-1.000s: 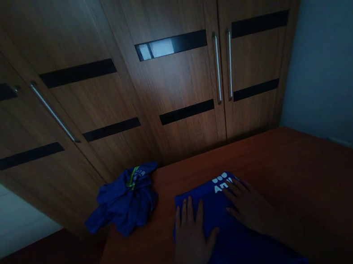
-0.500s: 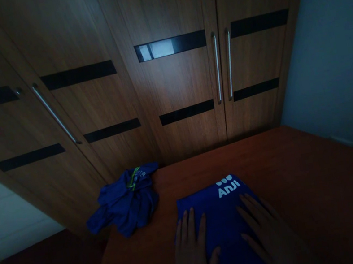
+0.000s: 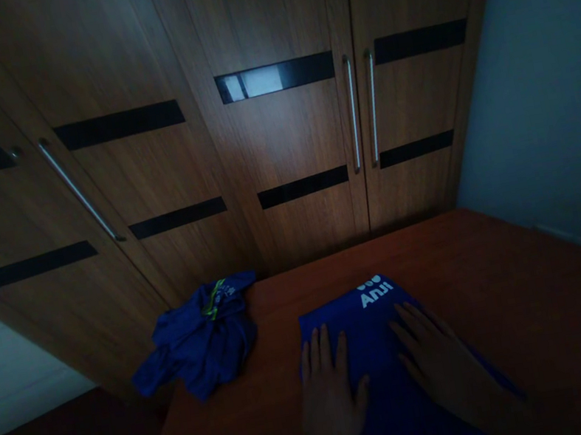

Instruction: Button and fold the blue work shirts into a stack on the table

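Observation:
A blue folded garment with white "Anji" lettering at its far edge lies flat on the reddish-brown table. My left hand rests palm down on its left side, fingers stretched forward and thumb apart. On the right side lies my right hand, also flat, with its fingers spread. Neither hand grips the cloth. The near end of the garment is dark and partly hidden under my forearms.
A crumpled blue garment with a yellow-green stripe lies at the table's left edge, partly hanging over. Behind the table stands a wooden wardrobe with metal handles. A pale wall rises on the right.
Both hands and the folded garment have shifted slightly farther from me. More of the garment's right edge shows now. The view has moved a little to the right.

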Tool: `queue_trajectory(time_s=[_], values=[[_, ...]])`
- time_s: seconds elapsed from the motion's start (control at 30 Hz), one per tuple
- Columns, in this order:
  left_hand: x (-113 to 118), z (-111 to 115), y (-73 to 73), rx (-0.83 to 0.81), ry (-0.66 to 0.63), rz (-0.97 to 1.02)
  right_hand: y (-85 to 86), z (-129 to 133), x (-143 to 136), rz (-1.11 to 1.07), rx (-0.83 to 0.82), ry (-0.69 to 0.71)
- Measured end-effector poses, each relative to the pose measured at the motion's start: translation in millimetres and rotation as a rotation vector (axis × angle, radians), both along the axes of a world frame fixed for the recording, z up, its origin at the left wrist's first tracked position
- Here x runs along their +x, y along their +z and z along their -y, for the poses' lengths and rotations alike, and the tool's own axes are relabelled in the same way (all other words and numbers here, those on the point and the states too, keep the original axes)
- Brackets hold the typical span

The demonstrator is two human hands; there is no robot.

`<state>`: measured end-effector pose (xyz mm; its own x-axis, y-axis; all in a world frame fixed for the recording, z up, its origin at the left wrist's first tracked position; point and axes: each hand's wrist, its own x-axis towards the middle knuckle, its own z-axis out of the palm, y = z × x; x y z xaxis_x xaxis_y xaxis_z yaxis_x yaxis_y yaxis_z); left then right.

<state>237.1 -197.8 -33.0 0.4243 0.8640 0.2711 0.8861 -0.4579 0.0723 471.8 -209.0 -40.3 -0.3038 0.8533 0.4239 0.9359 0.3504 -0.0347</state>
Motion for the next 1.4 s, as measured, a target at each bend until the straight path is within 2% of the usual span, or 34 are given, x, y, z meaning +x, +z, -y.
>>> queue_trajectory(time_s=[0.1,0.2,0.33,0.4,0.5,0.63,0.83,1.0,1.1,1.2,1.4], values=[[1.6,-0.4,0.6,0.013,-0.002,0.001,-10.4,16.9,-24.5,-0.010,-0.005,0.026],[0.3,9.3,4.7,0.013,-0.040,-0.026,-20.9,29.7,-39.2,-0.009,0.008,0.043],[0.3,21.8,8.0,-0.017,-0.146,-0.057,-23.5,29.9,-33.3,-0.025,-0.016,0.049],[2.6,21.8,6.8,-0.023,-0.160,-0.037,-21.6,25.0,-24.3,-0.029,-0.031,0.068],[11.4,11.6,4.5,-0.037,-0.170,0.011,-19.7,13.5,-8.9,-0.023,-0.046,0.061],[37.5,-19.5,5.3,-0.069,-0.219,0.061,-21.6,-10.7,17.4,-0.016,-0.066,0.006],[106.4,-78.2,5.5,-0.086,-0.263,0.071,-24.5,-61.3,86.1,-0.022,-0.124,-0.069],[165.9,-112.6,-1.3,-0.063,-0.279,0.122,-26.1,-96.2,148.4,-0.030,-0.159,-0.111],[192.1,-126.3,-4.8,-0.067,-0.284,0.145,-28.0,-108.8,175.0,-0.017,-0.168,-0.129],[208.9,-135.5,-6.0,-0.077,-0.288,0.131,-30.7,-116.8,192.3,-0.005,-0.168,-0.141],[220.4,-134.3,-3.4,-0.017,-0.277,0.131,-32.8,-123.4,204.1,0.022,-0.177,-0.162]])
